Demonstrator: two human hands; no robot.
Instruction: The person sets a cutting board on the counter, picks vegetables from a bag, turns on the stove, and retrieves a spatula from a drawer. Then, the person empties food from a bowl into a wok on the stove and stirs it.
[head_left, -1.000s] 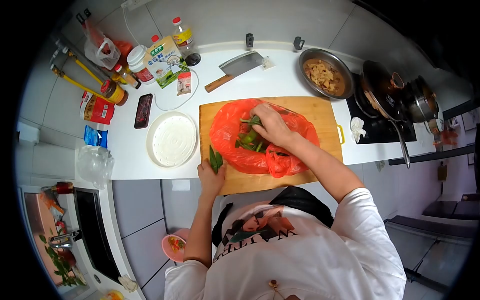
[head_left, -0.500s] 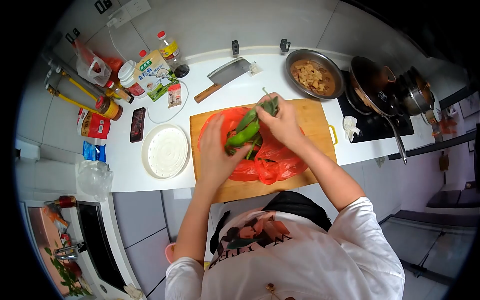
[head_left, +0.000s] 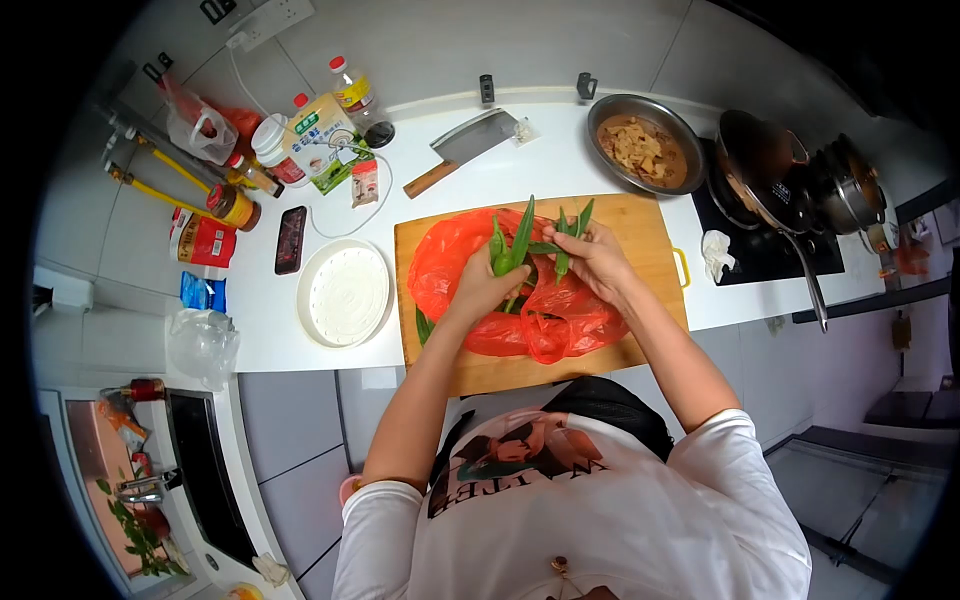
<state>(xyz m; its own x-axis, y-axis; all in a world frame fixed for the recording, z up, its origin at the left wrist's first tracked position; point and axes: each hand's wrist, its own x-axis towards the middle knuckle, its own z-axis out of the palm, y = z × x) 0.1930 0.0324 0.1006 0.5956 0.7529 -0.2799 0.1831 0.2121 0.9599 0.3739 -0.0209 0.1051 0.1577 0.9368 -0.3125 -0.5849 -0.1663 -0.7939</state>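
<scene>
A red plastic bag [head_left: 440,262] lies spread open on the wooden cutting board [head_left: 640,222], with green vegetables inside it. Over the bag, my left hand [head_left: 487,285] is closed around green peppers [head_left: 512,255], one long and pointing up. My right hand [head_left: 597,262], just to the right, pinches some green leaves [head_left: 572,228] at its fingertips. More green [head_left: 424,325] shows at the board's left edge, partly behind my left forearm.
Left of the board sits a white round tray [head_left: 344,293], near a phone [head_left: 290,240]. Behind are a cleaver [head_left: 470,142], a metal bowl of food [head_left: 645,145], bottles and packets. A pan [head_left: 760,180] stands on the stove at right.
My left hand went from the board's left edge to the bag and now grips peppers. My right hand came up out of the bag with greens and moved slightly right.
</scene>
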